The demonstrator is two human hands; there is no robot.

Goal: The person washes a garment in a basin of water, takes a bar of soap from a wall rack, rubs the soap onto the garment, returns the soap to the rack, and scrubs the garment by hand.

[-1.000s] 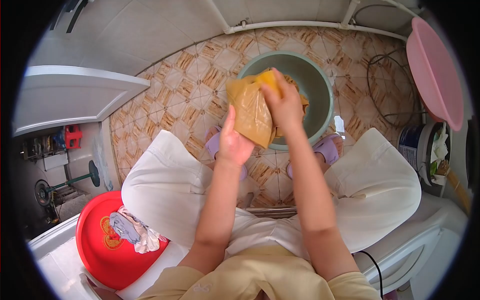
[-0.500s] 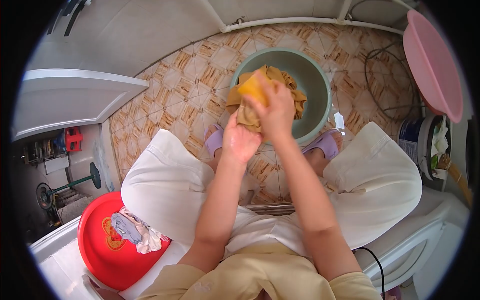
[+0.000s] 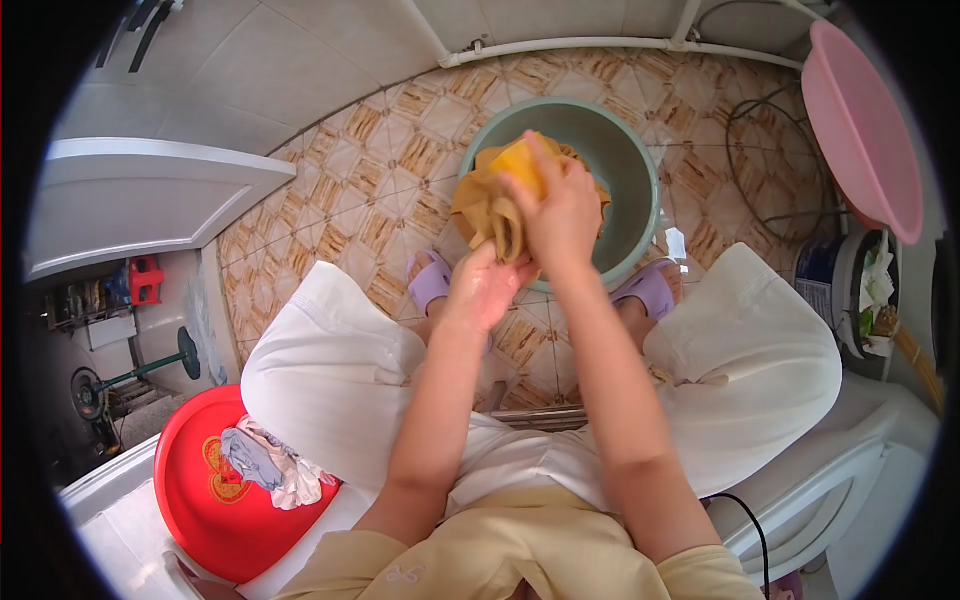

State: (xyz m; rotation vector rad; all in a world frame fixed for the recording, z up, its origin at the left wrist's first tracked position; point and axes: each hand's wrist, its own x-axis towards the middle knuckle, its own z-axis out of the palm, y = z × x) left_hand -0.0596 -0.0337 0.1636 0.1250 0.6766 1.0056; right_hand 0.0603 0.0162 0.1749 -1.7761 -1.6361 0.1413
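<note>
A tan cloth [image 3: 480,205] lies bunched across the near-left rim of a grey-green basin [image 3: 632,190], partly inside it. The right hand [image 3: 562,212] has its grip closed on a yellow block [image 3: 517,165], which rests against the cloth; I cannot tell whether it is soap or sponge, and no lettering is readable on it. The left hand [image 3: 487,285], palm up, holds the cloth's near end, its fingertips partly hidden. The basin stands on the tiled floor [image 3: 370,170], between two purple slippers [image 3: 430,284]. At the lower left, a red basin [image 3: 265,530] carries a gold emblem [image 3: 226,472], illegible, beside bundled clothes [image 3: 270,460]. At the floor's right edge, a bucket's dark blue label [image 3: 818,268] has print too small to read.
</note>
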